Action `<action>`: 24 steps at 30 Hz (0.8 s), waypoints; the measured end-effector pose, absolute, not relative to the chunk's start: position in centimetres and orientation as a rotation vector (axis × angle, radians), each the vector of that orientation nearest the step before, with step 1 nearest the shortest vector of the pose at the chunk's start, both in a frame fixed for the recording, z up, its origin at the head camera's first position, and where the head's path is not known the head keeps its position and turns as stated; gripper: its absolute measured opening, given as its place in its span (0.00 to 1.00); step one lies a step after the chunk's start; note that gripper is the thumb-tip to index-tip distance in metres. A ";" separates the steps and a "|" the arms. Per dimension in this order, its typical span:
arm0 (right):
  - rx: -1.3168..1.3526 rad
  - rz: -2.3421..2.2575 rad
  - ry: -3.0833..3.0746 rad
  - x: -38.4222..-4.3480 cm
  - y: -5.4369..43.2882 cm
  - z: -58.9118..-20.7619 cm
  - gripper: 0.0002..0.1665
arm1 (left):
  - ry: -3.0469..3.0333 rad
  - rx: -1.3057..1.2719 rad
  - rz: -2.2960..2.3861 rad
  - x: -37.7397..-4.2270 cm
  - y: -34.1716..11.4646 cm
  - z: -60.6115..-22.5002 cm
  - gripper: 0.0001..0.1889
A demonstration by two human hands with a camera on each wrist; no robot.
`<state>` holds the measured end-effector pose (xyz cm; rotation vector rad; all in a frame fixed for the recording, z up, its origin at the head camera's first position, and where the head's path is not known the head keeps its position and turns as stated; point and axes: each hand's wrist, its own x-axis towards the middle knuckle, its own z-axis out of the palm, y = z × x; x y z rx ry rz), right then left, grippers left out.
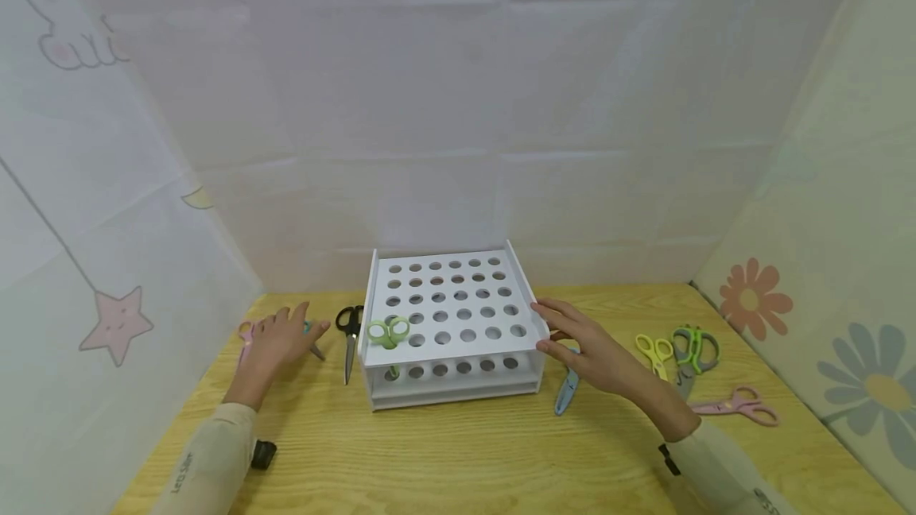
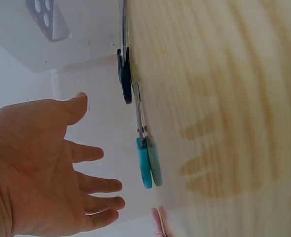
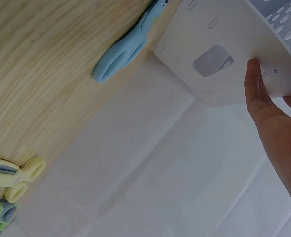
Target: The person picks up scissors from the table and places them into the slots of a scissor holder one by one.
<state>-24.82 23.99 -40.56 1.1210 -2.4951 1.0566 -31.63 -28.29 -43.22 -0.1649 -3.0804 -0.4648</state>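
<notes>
White perforated rack [image 1: 455, 346] set toward table's [image 1: 458, 451] back edge, side touched by straight-fingered right hand [image 1: 590, 352]; nothing held by left hand [image 1: 281, 338]; gap to teal-handled scissors [image 2: 144, 163] revealed in left wrist view.

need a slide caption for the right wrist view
Right hand touches the side of a white holed rack, with blue scissors and yellow scissors on the wooden table.
</notes>
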 end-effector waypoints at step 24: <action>1.084 1.047 -2.514 -24.8 23.9 -40.7 0.36 | -3.144 -0.404 -0.548 -31.2 -28.2 -43.3 0.30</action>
